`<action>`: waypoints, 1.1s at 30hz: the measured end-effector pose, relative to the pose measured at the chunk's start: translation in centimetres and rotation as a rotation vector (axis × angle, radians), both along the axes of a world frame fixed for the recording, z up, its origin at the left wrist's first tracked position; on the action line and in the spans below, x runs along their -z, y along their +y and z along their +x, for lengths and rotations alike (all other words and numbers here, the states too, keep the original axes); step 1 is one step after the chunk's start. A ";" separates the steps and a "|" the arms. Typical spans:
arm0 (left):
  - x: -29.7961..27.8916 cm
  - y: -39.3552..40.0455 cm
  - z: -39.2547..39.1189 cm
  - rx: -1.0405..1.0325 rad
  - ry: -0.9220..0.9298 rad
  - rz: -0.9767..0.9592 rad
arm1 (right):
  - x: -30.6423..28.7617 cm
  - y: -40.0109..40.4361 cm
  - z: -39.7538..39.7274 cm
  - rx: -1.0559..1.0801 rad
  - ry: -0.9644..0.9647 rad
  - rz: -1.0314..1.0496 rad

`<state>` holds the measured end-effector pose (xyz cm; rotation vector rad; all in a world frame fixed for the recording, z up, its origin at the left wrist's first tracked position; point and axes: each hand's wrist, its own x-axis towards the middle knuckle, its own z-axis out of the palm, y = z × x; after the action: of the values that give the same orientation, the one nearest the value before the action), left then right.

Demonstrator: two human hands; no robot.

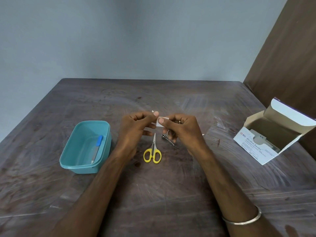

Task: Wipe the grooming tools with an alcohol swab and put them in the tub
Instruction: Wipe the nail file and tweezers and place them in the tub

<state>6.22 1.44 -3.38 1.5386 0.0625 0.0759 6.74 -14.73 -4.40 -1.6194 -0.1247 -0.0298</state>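
Teal plastic tub (71, 151) at 9 o'clock holds blue-handled nail file (96, 148). Left hand (136, 129), right hand (181, 129) both pinching small white swab packet (159, 123). White cardboard swab box (266, 139) open, 3 o'clock.

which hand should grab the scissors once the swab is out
Left. Both hands pinch the swab packet, but the scissors lie nearer the left, and the tub sits on that side.

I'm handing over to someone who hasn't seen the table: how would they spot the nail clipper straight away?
Start at the teal tub on the left of the wooden table and look right, past the yellow-handled scissors. Just right of the scissors' tips, partly under the right hand, lies the nail clipper. It is all bare metal, slim, with no coloured handle.
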 end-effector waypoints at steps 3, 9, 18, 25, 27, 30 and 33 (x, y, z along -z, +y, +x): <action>0.0 0.2 0.2 -0.041 0.008 -0.031 | -0.1 0.0 -0.1 -0.038 0.010 0.003; 0.1 0.6 0.5 -0.090 0.015 -0.079 | -0.2 0.1 -0.1 -0.154 0.009 0.052; 0.0 1.0 0.7 -0.140 -0.012 -0.123 | 0.1 -0.1 0.2 -0.144 0.049 0.041; 0.2 0.7 0.6 -0.063 -0.012 -0.084 | 0.2 -0.4 0.4 -0.072 0.067 0.022; 0.3 0.7 0.5 -0.028 -0.022 -0.069 | 0.1 -0.4 0.4 -0.071 0.078 0.038; 0.3 0.7 0.5 0.013 -0.044 -0.034 | 0.1 -0.5 0.3 -0.086 0.101 0.065; 0.5 0.9 0.6 0.021 -0.047 -0.051 | 0.0 -0.5 0.2 -0.109 0.159 0.089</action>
<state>6.83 2.30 -3.88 1.4860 0.0109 0.0933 6.96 -15.28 -4.43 -1.5182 -0.0878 0.1747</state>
